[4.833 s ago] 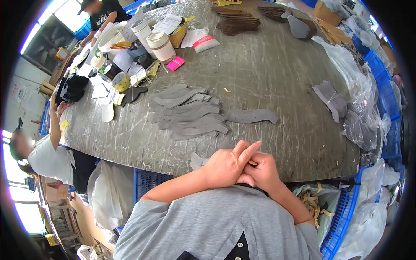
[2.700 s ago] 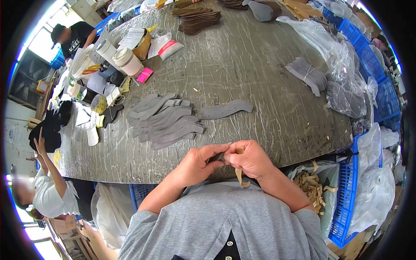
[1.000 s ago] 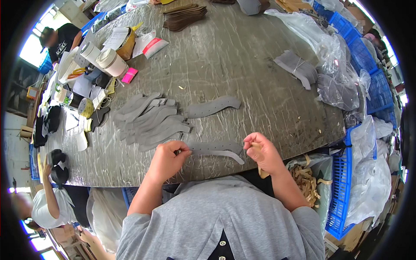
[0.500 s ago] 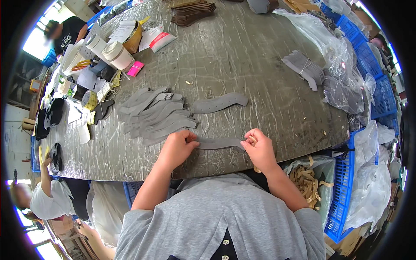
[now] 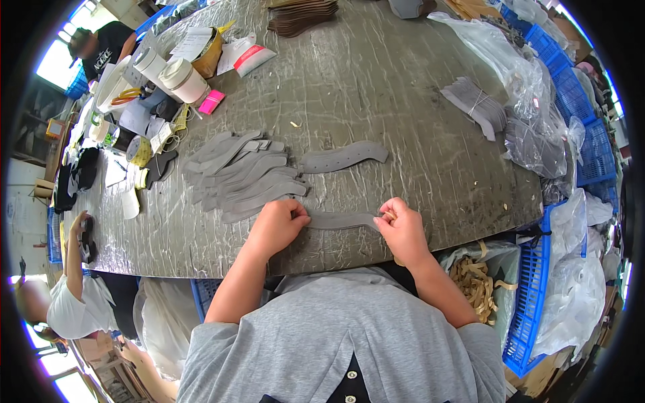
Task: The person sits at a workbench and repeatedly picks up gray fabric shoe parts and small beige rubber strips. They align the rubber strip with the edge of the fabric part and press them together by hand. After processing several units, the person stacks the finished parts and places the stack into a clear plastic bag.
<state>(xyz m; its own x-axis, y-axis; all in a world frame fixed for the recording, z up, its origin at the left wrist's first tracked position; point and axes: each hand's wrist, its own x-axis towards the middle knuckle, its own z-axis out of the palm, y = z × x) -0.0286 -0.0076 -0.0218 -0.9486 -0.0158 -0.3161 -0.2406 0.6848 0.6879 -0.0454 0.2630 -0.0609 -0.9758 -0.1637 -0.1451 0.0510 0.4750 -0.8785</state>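
Between my hands a curved grey strip [image 5: 341, 221] is stretched sideways, close above or on the table near its front edge. My left hand [image 5: 279, 227] pinches its left end, and my right hand [image 5: 403, 232] pinches the right end. A small tan bit shows among the right fingers; what it is I cannot make out. Just beyond lies one more grey strip [image 5: 344, 157] with a row of small holes. A loose heap of similar grey strips [image 5: 245, 171] spreads out beside my left hand.
Tubs, a white jar [image 5: 183, 80] and tape rolls crowd the left. A tied grey bundle [image 5: 476, 107] lies right, by plastic bags [image 5: 531, 87]. Brown stacked pieces [image 5: 302, 17] sit at the far edge. A blue crate [image 5: 527, 302] and a bin of tan strips [image 5: 474, 285] stand below right. Two people are at left.
My hands keep hold of the same strip and have barely moved. At lower left, the other person's arm has shifted slightly upward and right.
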